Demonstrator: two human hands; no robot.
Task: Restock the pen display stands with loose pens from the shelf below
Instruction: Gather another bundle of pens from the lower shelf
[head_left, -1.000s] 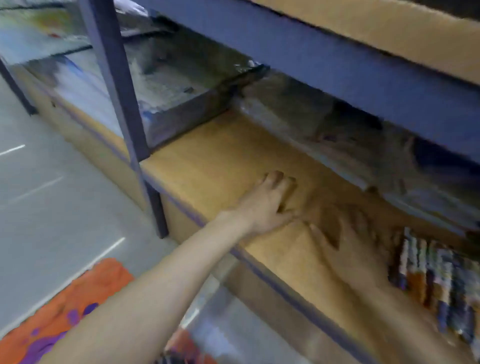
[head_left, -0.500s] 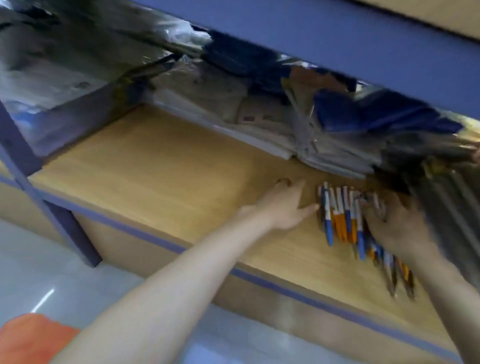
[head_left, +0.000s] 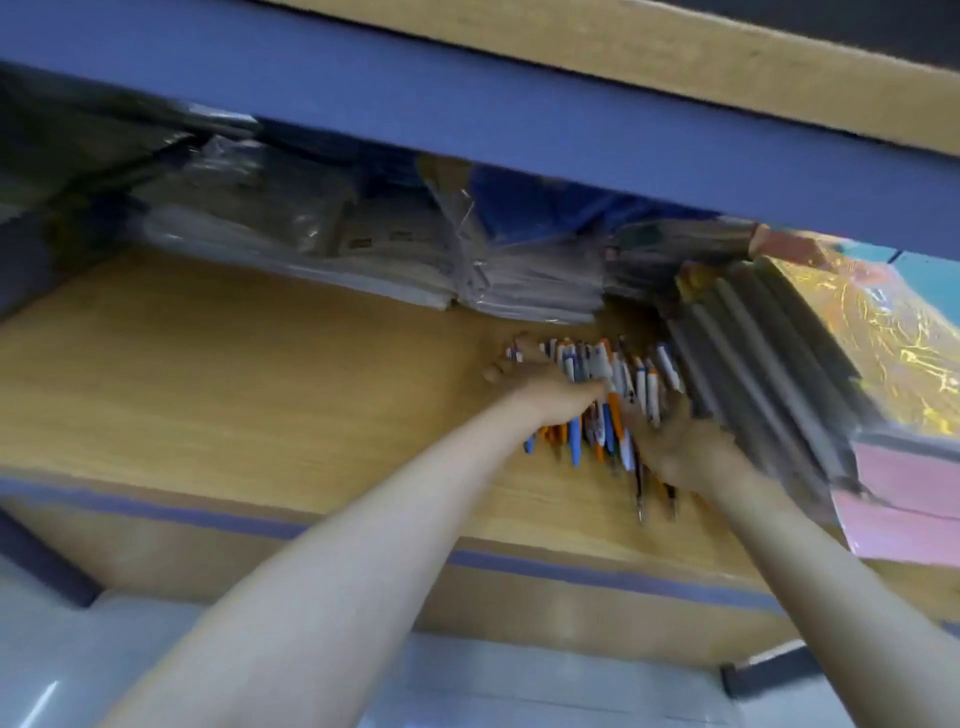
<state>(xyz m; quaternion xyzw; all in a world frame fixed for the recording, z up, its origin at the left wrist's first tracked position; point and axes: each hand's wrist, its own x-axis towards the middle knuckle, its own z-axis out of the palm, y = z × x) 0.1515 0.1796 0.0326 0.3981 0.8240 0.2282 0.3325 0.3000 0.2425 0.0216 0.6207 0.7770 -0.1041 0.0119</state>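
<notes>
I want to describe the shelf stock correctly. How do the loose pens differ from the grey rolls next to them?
The loose pens are thin and mixed in colour: white, blue and orange. The grey rolls are thicker, longer and all one grey.
The pens lie in a scattered heap between the left hand and right hand; the rolls sit packed side by side, and no hand plainly holds them.
Both rest on the same wooden shelf.

The shelf board (head_left: 218, 374) is seen as matt, light wood grain, edged by blue painted rails (head_left: 467, 119). Glossy plastic barrels are shown by the pens (head_left: 608, 395). Paper stacks (head_left: 374, 254) are wrapped in shiny, crinkled film.
</notes>
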